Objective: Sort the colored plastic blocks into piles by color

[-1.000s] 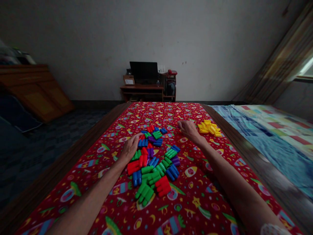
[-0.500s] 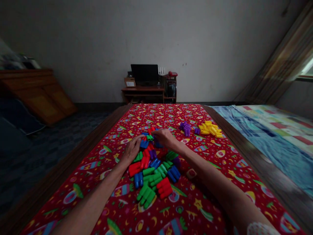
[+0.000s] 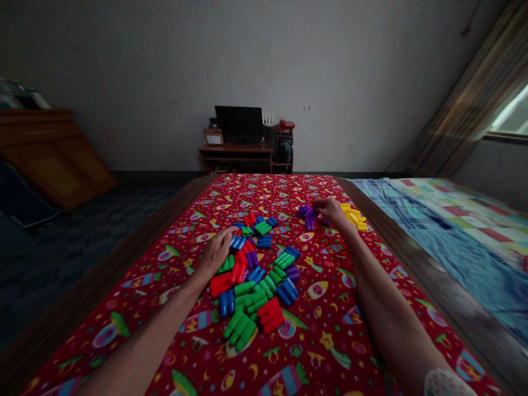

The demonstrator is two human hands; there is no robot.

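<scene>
My left hand [image 3: 218, 251] lies at the left edge of a mixed pile of plastic building blocks, its fingers stretched forward and touching or just beside a blue block [image 3: 238, 242]. The pile holds red, green, blue and purple ribbed blocks, among them a green block [image 3: 240, 329] and a red block [image 3: 271, 315] at the near side. Farther off to the right, my right hand [image 3: 331, 212] is over the right side of a small group of purple blocks [image 3: 307, 215]. Its fingers are pinched together, and what is between them is hidden.
Yellow blocks [image 3: 355, 216] lie just right of my right hand, partly behind it. A red patterned cloth [image 3: 322, 357] covers the table. Beyond its far end is a desk [image 3: 235, 148] with a monitor [image 3: 239, 124]. A bed [image 3: 412, 236] stands along the right side.
My right hand has moved from the far part of the mixed pile rightward to the purple group. My left hand stays at the pile's left edge. The view has shifted slightly.
</scene>
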